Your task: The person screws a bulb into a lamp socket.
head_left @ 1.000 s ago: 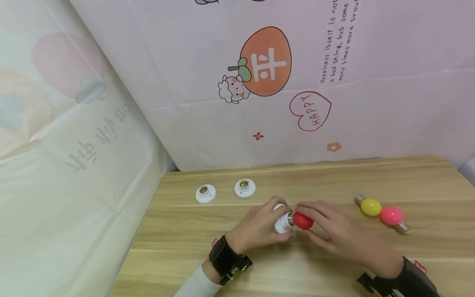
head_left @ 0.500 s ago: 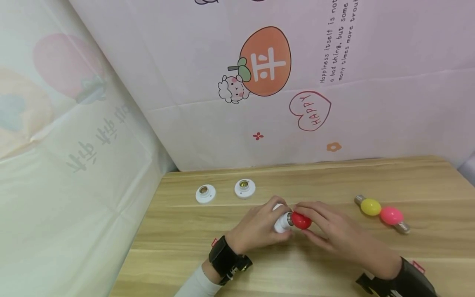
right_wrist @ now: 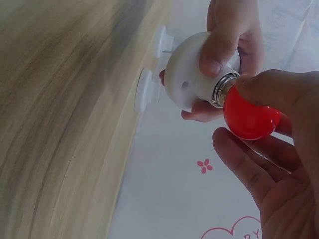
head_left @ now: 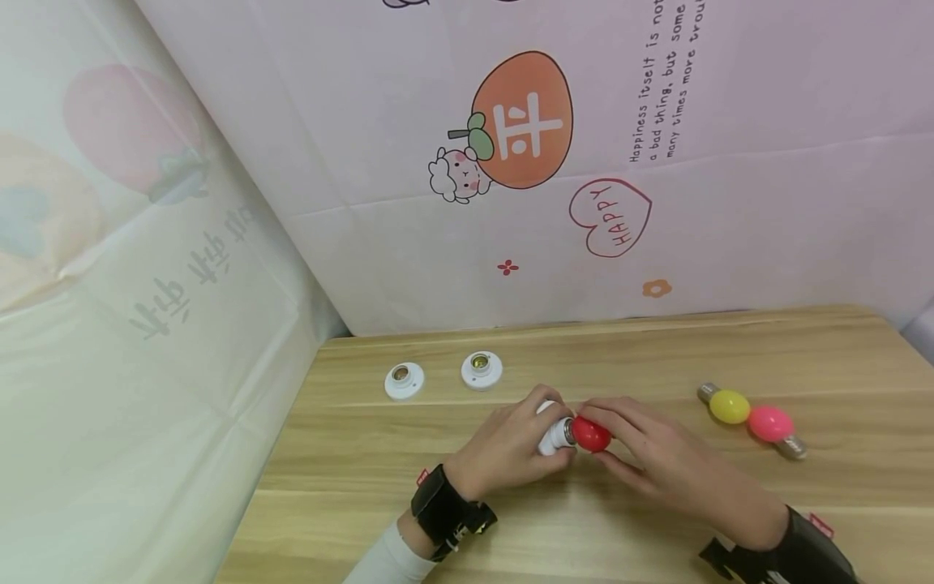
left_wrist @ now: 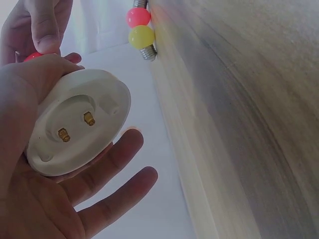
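Your left hand [head_left: 511, 446]: thumb and fingers curled round the white lamp socket [head_left: 552, 435], its flat base against your palm, held just above the table [head_left: 657, 349] near the middle of its front half. Your right hand [head_left: 649, 454]: fingertips pinching the red bulb [head_left: 591, 435], whose metal screw base sits in the socket's mouth. Two spare sockets [head_left: 404, 380] lie near the table's back left corner. Yellow bulb [head_left: 728, 405] and pink bulb [head_left: 770, 423] lie touching toward the right edge.
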`<state>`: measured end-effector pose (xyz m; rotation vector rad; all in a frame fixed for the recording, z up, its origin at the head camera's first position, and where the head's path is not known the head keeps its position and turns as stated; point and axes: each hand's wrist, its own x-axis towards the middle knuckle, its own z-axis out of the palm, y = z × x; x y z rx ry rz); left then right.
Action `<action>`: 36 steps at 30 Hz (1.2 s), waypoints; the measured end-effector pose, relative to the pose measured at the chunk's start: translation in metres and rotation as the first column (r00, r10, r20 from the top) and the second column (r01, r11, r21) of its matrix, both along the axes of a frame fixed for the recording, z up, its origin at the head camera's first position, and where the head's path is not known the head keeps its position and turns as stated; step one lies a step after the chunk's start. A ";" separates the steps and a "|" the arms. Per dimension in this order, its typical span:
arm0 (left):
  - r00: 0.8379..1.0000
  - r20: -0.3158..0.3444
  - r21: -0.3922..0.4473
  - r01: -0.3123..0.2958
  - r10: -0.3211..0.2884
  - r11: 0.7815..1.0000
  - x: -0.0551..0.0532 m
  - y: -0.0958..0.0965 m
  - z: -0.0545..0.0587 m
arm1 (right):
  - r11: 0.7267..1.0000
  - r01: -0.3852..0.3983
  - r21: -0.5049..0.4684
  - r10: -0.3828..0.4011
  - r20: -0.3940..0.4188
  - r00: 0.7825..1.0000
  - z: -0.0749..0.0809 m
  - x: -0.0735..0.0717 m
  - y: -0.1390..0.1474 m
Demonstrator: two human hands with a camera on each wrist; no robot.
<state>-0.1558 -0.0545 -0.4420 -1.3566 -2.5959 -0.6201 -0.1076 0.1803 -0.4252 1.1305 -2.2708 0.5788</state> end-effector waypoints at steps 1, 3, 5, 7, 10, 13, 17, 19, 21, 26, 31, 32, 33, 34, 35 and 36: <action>1.000 0.002 0.001 -0.001 0.001 1.000 0.000 0.000 0.000 | 1.000 0.000 -0.003 0.000 -0.001 1.000 0.000 0.000 0.000; 1.000 0.005 0.004 -0.002 0.002 1.000 0.000 -0.001 0.000 | 1.000 0.006 -0.004 -0.006 0.003 1.000 0.000 0.000 0.000; 1.000 0.004 0.005 -0.005 0.005 1.000 0.000 -0.001 0.000 | 1.000 0.017 0.003 -0.017 0.020 1.000 0.000 0.001 0.000; 1.000 0.003 0.004 -0.008 0.008 1.000 0.001 -0.001 0.000 | 1.000 0.027 0.005 -0.028 0.037 0.999 0.000 0.002 0.000; 1.000 0.003 0.003 -0.011 0.011 1.000 0.001 0.000 0.000 | 0.999 0.041 -0.001 -0.041 0.032 0.999 -0.001 0.002 -0.001; 1.000 0.005 0.004 -0.011 0.010 1.000 0.002 0.001 0.000 | 0.999 0.043 -0.021 -0.042 0.021 0.999 -0.001 0.002 -0.001; 1.000 0.006 0.005 -0.010 0.010 1.000 0.002 0.001 -0.001 | 0.998 0.052 -0.028 -0.052 0.022 0.998 -0.001 0.002 -0.002; 1.000 0.006 0.005 -0.010 0.010 1.000 0.002 0.001 -0.002 | 0.998 0.061 -0.023 -0.060 0.027 0.998 -0.001 0.003 -0.002; 1.000 0.006 0.004 -0.011 0.011 1.000 0.002 0.001 -0.003 | 0.998 0.064 -0.020 -0.064 0.028 0.998 -0.001 0.003 -0.002; 1.000 0.011 -0.001 -0.010 0.010 1.000 0.002 0.002 -0.003 | 0.997 0.081 -0.006 -0.080 0.062 0.995 -0.001 0.003 -0.002; 1.000 0.016 -0.013 -0.014 0.015 1.000 0.004 0.002 -0.001 | 0.996 0.089 -0.005 -0.089 0.060 0.994 -0.002 0.004 -0.002; 1.000 0.015 -0.015 -0.015 0.015 1.000 0.004 0.002 -0.001 | 0.996 0.091 -0.006 -0.090 0.058 0.994 -0.002 0.004 -0.002; 1.000 0.014 -0.017 -0.016 0.016 1.000 0.004 0.002 0.000 | 0.996 0.091 -0.008 -0.090 0.057 0.994 -0.002 0.004 -0.002; 1.000 0.013 -0.018 -0.016 0.016 1.000 0.005 0.002 0.000 | 0.996 0.093 -0.008 -0.092 0.060 0.994 -0.002 0.004 -0.002; 1.000 0.012 -0.019 -0.017 0.017 1.000 0.005 0.002 0.000 | 0.995 0.095 -0.009 -0.094 0.064 0.994 -0.002 0.004 -0.002; 1.000 0.010 -0.020 -0.016 0.016 1.000 0.005 0.002 0.000 | 0.995 0.100 -0.005 -0.100 0.070 0.993 -0.002 0.004 -0.002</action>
